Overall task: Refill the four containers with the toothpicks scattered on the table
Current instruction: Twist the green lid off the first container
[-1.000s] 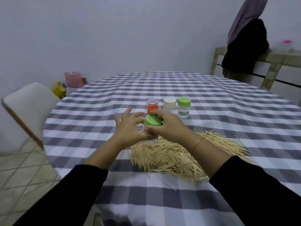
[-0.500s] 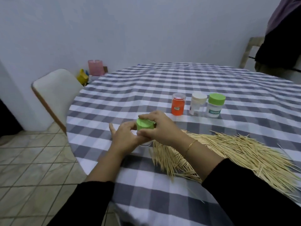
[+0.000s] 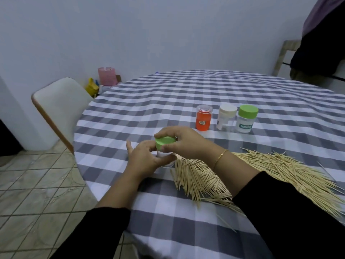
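Head view, so looking down over both arms. Left hand [image 3: 144,157] wrapped around the clear body of a small jar [image 3: 165,161], right hand [image 3: 183,142] pinching its green lid [image 3: 165,143] from above with fingertips and thumb. Jar upright, long axis vertical, lid end pointing up, base at or just above the checked tablecloth [image 3: 168,98]; can't tell if it's actually touching.

Looks like opening the first one, none filled yet judging by the size of the pile.

Possible trouble:
- Toothpicks [image 3: 242,174] start right beside the grip, just right of the jar, some under the right wrist. A sudden lid release could swing that wrist through and scatter them further.
- Jar sits close to the table edge on the left-hand side, tiled floor below. A slip there means a drop.
- Smooth little body, so could spin in the left palm instead of unscrewing.

Other three jars, orange [image 3: 203,118], cream-lidded [image 3: 226,117] and green-lidded [image 3: 247,118], standing beyond the grip, well apart, lids on.
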`<state>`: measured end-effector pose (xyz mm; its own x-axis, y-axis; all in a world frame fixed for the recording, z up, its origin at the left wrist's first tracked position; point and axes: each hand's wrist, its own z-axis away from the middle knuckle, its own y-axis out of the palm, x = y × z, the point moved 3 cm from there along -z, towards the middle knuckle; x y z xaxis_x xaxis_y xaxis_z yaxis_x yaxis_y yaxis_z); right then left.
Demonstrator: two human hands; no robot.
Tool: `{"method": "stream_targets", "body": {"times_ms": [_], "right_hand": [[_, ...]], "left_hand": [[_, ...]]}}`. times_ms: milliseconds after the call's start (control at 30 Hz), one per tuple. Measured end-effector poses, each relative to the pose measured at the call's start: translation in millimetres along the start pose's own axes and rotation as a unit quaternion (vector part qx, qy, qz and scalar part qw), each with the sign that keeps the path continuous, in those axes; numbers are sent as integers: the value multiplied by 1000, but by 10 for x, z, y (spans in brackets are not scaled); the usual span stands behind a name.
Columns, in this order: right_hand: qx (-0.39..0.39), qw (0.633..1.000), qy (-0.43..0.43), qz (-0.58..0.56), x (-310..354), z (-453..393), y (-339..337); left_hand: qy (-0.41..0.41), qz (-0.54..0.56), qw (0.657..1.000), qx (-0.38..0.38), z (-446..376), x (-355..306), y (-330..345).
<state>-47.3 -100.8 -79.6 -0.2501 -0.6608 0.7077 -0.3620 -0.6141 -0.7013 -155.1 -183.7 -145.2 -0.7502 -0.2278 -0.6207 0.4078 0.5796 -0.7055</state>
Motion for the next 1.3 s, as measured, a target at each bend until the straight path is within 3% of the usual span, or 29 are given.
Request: {"method": "stream_targets", "body": {"times_ms": [133,267,500,667,767,900,1033,1167,1300], "right_hand": [[36,997,17,58,126,-7,-18],[-35,964,75,252,183,-54,12],[46,989,36,134,241,9,-40],[-35,981,80,173,131,31,-45],[-74,966,121,215,64,57,-115],[-47,972,98,207,13,48,-160],[14,991,59,123,11,52,-150],[-60,955,104,270,-72,79,-164],[-45,972,82,217,-111,94,-174]], "left_hand": [[-11,-28,1000,4,-8,-24,4],[-25,-39,999,9,-10,-11,21],[-47,-31,998,34,-38,-74,15],[-29,-190,977,94,-158,-294,94],[-41,-138,985,91,-133,-366,169],[-47,0,998,48,-87,-294,256],[-35,-1,999,40,-85,-311,275],[-32,-20,998,42,-84,-322,287],[-36,13,998,53,-87,-327,298]]}}
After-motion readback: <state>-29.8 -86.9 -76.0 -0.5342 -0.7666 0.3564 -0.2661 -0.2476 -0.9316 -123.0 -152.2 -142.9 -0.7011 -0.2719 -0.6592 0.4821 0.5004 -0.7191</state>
